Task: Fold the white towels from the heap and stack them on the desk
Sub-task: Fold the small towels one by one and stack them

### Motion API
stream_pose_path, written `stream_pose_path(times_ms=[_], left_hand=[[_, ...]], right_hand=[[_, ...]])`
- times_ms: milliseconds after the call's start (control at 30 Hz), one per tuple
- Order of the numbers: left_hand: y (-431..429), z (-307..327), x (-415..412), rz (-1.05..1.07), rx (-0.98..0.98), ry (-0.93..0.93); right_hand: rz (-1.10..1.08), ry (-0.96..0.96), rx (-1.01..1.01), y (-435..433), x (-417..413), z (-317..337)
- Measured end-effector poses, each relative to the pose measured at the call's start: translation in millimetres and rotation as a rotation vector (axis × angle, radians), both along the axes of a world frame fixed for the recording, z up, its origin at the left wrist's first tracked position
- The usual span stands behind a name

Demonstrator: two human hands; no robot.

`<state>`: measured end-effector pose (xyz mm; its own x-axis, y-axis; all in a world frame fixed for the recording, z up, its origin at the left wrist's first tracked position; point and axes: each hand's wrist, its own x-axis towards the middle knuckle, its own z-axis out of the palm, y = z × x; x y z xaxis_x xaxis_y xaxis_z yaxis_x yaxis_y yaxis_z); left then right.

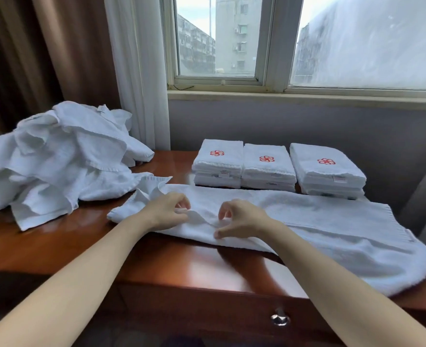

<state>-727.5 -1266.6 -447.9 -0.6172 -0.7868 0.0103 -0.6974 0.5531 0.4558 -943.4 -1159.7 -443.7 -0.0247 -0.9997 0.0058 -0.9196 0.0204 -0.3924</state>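
A long white towel (319, 221) lies flat across the desk (177, 266), its right end hanging over the front edge. My left hand (168, 209) pinches a raised fold near the towel's left end. My right hand (239, 219) is close beside it, with curled fingers and thumb around the same ridge of cloth. The towel's left corner (147, 191) is turned up. A heap of crumpled white towels (56, 156) sits at the left of the desk. Three stacks of folded towels with red flower logos (218, 162) (268, 167) (327, 171) stand in a row at the back.
A wall and window sill (307, 96) run behind the stacks, and curtains (137, 71) hang at the back left. A drawer with a metal knob (279, 318) is below the desk's front edge. A strip of bare wood shows in front of the towel.
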Motion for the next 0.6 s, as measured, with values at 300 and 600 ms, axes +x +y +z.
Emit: stream_pose_path(times_ms=[300, 600], left_hand=[[14.2, 7.3, 1.8, 0.095, -0.181, 0.089], [43.5, 63.1, 4.9, 0.250, 0.392, -0.625]], right_hand=[[-0.075, -0.031, -0.174, 9.1, 2.2, 10.5], [0.102, -0.288, 0.481, 9.2, 6.5, 44.3]])
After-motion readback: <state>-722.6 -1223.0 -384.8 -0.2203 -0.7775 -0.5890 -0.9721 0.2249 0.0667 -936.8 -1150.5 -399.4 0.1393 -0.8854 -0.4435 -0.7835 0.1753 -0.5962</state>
